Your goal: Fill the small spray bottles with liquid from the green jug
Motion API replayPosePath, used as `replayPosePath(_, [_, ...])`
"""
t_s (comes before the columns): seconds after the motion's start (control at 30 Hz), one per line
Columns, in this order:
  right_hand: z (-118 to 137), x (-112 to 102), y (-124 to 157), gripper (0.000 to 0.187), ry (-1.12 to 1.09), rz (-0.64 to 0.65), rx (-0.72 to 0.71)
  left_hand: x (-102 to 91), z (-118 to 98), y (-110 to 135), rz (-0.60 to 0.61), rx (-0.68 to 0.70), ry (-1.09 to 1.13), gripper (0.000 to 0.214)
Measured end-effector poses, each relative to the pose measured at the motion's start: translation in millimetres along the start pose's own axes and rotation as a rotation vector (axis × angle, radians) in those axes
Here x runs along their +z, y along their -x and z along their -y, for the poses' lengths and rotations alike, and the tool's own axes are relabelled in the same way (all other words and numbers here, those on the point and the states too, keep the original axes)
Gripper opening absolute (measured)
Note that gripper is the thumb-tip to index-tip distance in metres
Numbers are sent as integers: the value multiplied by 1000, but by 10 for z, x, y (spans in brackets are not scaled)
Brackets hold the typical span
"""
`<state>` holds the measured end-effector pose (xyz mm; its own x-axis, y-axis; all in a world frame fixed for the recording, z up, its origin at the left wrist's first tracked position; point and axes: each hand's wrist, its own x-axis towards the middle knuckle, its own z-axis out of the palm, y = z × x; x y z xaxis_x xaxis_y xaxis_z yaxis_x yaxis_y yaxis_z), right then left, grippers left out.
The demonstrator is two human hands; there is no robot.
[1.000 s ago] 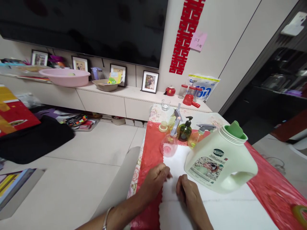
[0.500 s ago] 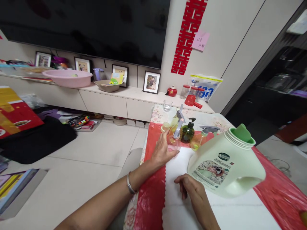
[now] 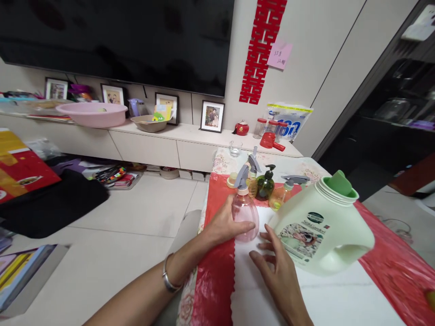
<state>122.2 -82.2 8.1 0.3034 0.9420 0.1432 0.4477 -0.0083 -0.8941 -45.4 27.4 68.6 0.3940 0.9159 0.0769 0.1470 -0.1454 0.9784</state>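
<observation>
A clear pink spray bottle (image 3: 245, 216) with a grey trigger head stands upright in my left hand (image 3: 224, 222), whose fingers wrap its left side with the thumb across the front. My right hand (image 3: 277, 267) is just to the right of the bottle, fingers apart and holding nothing. Beyond my right hand rises a large pale green detergent jug (image 3: 322, 231), its mouth uncapped, with a green piece sticking out of it. Behind the pink bottle are a dark green pump bottle (image 3: 265, 186), an orange-yellow spray bottle (image 3: 280, 197) and another yellowish spray bottle (image 3: 252, 184), partly hidden.
A white mat (image 3: 251, 290) lies over red plastic (image 3: 214, 276) on the table. Near the far edge sit a glass cup (image 3: 235, 148) and a small yellowish lid (image 3: 232, 180). The low cabinet behind holds a pink basin (image 3: 93, 114), a red scoop (image 3: 268, 140) and jars.
My left hand has closed around the pink spray bottle and drawn it nearer, onto the mat's edge. My right hand has risen towards it, its curled fingers spreading.
</observation>
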Motion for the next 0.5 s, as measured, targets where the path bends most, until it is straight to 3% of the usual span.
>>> replayPosePath(0.13, [33,113,50,103,-91,74,-49,78,-147,249,86,-75,102,72])
replayPosePath(0.3, [101,111,97,103,-314,168,-72,154,-230,431,128,-165,179,91])
replayPosePath(0.4, [161,30,110,97,-477,263,-20,43,-204,397,191,-71,282,83])
replayPosePath(0.5, [239,-40,122,95,-677,441,23,-112,-184,311,232,34,570,63])
